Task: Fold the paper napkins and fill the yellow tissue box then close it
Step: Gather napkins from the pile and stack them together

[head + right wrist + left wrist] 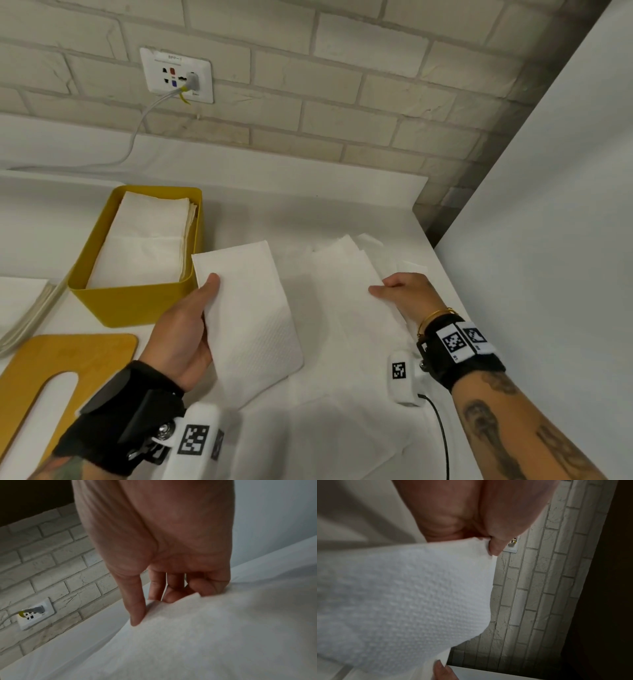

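Folded napkin (250, 315), long axis toward the wall, gripped by left hand (181, 329); right hand (404, 294) pinches loose napkins (346, 274).

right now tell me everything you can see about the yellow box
The yellow box is an open rectangular tub with smooth, matte walls that look like plastic or coated metal. It stands upright on the white counter, at the left, near the brick wall. A stack of folded white napkins fills it almost to the rim. Its lid, yellow with a long slot, lies flat on the counter in front of it. Neither hand touches the box.
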`<state>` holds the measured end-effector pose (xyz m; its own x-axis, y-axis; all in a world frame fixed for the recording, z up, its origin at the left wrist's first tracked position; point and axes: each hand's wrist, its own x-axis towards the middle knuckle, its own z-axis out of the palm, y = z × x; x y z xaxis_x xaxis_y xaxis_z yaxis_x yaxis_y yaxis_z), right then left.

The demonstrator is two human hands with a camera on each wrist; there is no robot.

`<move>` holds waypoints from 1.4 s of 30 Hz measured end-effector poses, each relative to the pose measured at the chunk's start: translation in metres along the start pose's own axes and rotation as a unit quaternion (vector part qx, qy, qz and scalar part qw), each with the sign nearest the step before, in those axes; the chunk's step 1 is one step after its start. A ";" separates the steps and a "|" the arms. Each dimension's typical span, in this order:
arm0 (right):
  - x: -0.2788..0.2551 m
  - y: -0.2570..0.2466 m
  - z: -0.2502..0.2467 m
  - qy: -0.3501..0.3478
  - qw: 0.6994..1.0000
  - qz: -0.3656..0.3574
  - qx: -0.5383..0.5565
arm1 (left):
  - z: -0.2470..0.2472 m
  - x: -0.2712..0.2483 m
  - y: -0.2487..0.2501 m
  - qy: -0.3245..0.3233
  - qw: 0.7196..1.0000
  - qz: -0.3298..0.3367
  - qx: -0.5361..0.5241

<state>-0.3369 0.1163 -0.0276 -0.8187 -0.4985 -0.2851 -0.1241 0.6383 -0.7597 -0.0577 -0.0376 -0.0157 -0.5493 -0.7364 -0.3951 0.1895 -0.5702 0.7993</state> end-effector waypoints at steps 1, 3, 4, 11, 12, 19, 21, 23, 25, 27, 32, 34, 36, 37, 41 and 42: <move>-0.001 0.002 -0.003 0.008 1.000 -0.006 0.022 | -0.001 0.000 0.001 0.003 1.000 0.001 -0.001; -0.005 0.007 -0.008 0.029 0.997 -0.013 0.064 | -0.002 0.001 0.001 0.005 1.000 0.001 -0.006; -0.007 0.011 -0.010 0.042 0.996 -0.017 0.077 | -0.002 0.002 0.001 0.005 1.000 0.002 -0.008; -0.006 0.025 -0.018 0.090 0.994 -0.052 0.041 | 0.006 0.006 -0.005 -0.008 1.000 -0.011 -0.007; -0.005 0.025 -0.017 0.090 0.994 -0.059 0.030 | 0.008 0.006 -0.005 -0.010 1.000 -0.012 -0.005; -0.010 0.021 -0.018 0.092 0.988 -0.122 -0.014 | 0.009 0.004 -0.004 -0.018 1.000 -0.010 0.002; -0.013 0.019 -0.021 0.090 0.986 -0.137 0.024 | 0.008 0.004 -0.003 -0.017 1.000 -0.006 0.002; -0.016 0.017 -0.023 0.084 0.985 -0.129 0.074 | 0.007 0.004 -0.001 -0.014 1.000 -0.003 0.003; -0.014 0.019 -0.025 0.080 0.988 -0.114 0.069 | 0.006 0.004 -0.001 -0.011 1.000 -0.002 0.005; -0.014 0.024 -0.027 0.079 0.990 -0.104 0.059 | 0.006 0.004 -0.002 -0.010 1.000 -0.002 0.007; -0.024 0.031 -0.033 0.139 0.964 -0.155 0.166 | 0.006 0.005 -0.004 -0.006 1.000 -0.009 0.011; -0.027 0.033 -0.037 0.160 0.954 -0.168 0.192 | 0.006 0.005 -0.003 -0.004 1.000 -0.004 0.009; -0.027 0.034 -0.040 0.165 0.951 -0.160 0.205 | 0.009 0.004 -0.004 -0.004 1.000 -0.001 0.008; -0.027 0.034 -0.041 0.169 0.951 -0.150 0.213 | 0.010 0.004 -0.004 -0.005 1.000 -0.001 0.007; -0.026 0.040 -0.042 0.123 0.973 -0.035 0.192 | 0.013 0.003 -0.006 -0.010 1.000 -0.003 0.005; -0.025 0.046 -0.042 0.077 0.980 0.000 0.185 | 0.013 0.002 -0.006 -0.010 1.000 -0.002 0.005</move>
<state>-0.3455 0.1827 -0.0307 -0.8971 -0.3864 -0.2144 0.0633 0.3677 -0.9278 -0.0705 -0.0310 -0.0155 -0.5662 -0.7261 -0.3901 0.1791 -0.5703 0.8016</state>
